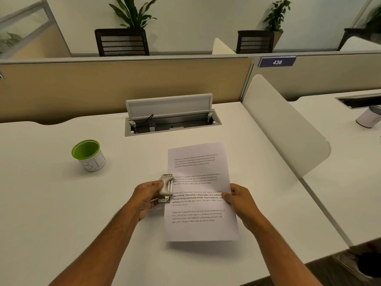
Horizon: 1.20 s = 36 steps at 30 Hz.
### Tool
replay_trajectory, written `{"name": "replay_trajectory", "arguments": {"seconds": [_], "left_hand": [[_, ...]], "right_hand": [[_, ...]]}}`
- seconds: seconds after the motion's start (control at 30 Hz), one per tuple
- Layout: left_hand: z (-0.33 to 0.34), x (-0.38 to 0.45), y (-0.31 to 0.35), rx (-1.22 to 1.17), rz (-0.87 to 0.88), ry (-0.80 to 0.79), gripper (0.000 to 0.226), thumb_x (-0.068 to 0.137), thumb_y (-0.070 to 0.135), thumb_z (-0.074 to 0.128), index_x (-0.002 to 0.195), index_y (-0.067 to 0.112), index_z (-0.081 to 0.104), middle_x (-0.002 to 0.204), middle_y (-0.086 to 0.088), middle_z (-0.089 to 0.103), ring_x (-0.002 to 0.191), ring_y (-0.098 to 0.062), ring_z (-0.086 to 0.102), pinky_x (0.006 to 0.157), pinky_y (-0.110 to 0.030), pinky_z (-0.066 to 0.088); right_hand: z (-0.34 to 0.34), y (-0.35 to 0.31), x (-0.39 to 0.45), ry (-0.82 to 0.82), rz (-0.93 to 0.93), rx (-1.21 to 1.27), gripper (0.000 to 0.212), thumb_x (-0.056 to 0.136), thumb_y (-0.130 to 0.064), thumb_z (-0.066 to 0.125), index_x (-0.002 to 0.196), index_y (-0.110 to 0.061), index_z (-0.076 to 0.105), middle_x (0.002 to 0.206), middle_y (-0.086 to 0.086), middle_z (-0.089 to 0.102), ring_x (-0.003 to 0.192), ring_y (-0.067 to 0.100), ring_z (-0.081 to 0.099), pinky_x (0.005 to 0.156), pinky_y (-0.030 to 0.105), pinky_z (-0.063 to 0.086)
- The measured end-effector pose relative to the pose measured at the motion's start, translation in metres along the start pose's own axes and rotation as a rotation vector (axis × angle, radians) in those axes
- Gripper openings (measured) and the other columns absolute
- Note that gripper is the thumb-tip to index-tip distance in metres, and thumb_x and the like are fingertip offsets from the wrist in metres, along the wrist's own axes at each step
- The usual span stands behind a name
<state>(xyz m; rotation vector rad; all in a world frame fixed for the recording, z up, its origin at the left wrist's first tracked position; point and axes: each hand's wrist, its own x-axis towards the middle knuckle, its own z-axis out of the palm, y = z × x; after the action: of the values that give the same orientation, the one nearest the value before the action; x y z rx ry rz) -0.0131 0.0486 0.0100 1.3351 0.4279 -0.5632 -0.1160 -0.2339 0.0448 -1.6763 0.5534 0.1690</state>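
A white sheet of printed paper is held slightly above the white desk, casting a shadow under its near edge. My right hand pinches its right edge, thumb on top. My left hand grips a small grey and metal hole punch set against the sheet's left edge, about halfway along it.
A green-rimmed white cup stands to the left. Behind the paper is an open cable tray with a raised lid. A white divider panel bounds the desk on the right; another cup sits on the neighbouring desk.
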Motion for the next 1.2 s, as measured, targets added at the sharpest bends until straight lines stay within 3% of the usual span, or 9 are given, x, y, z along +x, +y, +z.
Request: {"name": "replay_trajectory", "arguments": {"seconds": [0.17, 0.4, 0.57, 0.73, 0.97, 1.2], "left_hand": [[0.000, 0.000, -0.006, -0.006, 0.002, -0.029, 0.028, 0.092, 0.021, 0.066, 0.115, 0.005, 0.067, 0.099, -0.020, 0.070, 0.090, -0.030, 0.066, 0.099, -0.054, 0.051], [0.001, -0.001, -0.004, 0.022, 0.047, 0.022, 0.030, 0.089, 0.024, 0.071, 0.116, 0.017, 0.060, 0.102, -0.019, 0.073, 0.086, -0.029, 0.069, 0.076, -0.044, 0.058], [-0.002, -0.001, -0.006, 0.091, 0.080, 0.064, 0.010, 0.095, 0.022, 0.063, 0.100, 0.013, 0.064, 0.106, -0.021, 0.071, 0.085, -0.031, 0.072, 0.071, -0.042, 0.061], [-0.002, -0.001, -0.006, 0.144, 0.079, 0.120, 0.014, 0.099, 0.021, 0.056, 0.101, 0.009, 0.064, 0.106, -0.018, 0.068, 0.087, -0.028, 0.069, 0.077, -0.045, 0.061], [-0.005, -0.002, -0.006, 0.078, 0.031, 0.146, 0.015, 0.101, 0.020, 0.047, 0.100, 0.011, 0.060, 0.103, -0.015, 0.065, 0.083, -0.027, 0.064, 0.065, -0.037, 0.056], [-0.018, -0.001, -0.008, 0.116, 0.090, 0.238, 0.017, 0.099, 0.020, 0.045, 0.098, 0.014, 0.060, 0.101, -0.011, 0.065, 0.083, -0.027, 0.066, 0.072, -0.043, 0.060]], "right_hand": [[-0.001, -0.001, 0.001, 0.007, 0.005, 0.004, 0.021, 0.099, -0.008, 0.056, 0.106, -0.020, 0.071, 0.097, -0.006, 0.081, 0.080, 0.017, 0.078, 0.059, 0.022, 0.060], [0.000, 0.000, 0.002, 0.012, 0.006, 0.002, 0.020, 0.100, -0.009, 0.056, 0.110, -0.018, 0.070, 0.103, -0.002, 0.080, 0.081, 0.017, 0.078, 0.061, 0.024, 0.060], [-0.001, 0.001, 0.000, 0.023, 0.007, 0.016, 0.022, 0.099, -0.006, 0.055, 0.108, -0.018, 0.071, 0.098, -0.004, 0.081, 0.082, 0.017, 0.078, 0.062, 0.025, 0.060], [-0.003, 0.003, 0.000, 0.040, 0.011, 0.028, 0.021, 0.099, -0.007, 0.056, 0.105, -0.019, 0.071, 0.095, -0.005, 0.081, 0.081, 0.018, 0.078, 0.062, 0.026, 0.061], [-0.009, 0.005, 0.001, 0.082, 0.020, 0.028, 0.020, 0.097, -0.008, 0.056, 0.103, -0.021, 0.071, 0.091, -0.006, 0.081, 0.076, 0.018, 0.078, 0.058, 0.027, 0.060], [-0.025, 0.010, 0.002, 0.175, 0.055, 0.074, 0.022, 0.095, -0.006, 0.055, 0.104, -0.020, 0.070, 0.095, 0.000, 0.080, 0.076, 0.024, 0.078, 0.058, 0.033, 0.061]]}}
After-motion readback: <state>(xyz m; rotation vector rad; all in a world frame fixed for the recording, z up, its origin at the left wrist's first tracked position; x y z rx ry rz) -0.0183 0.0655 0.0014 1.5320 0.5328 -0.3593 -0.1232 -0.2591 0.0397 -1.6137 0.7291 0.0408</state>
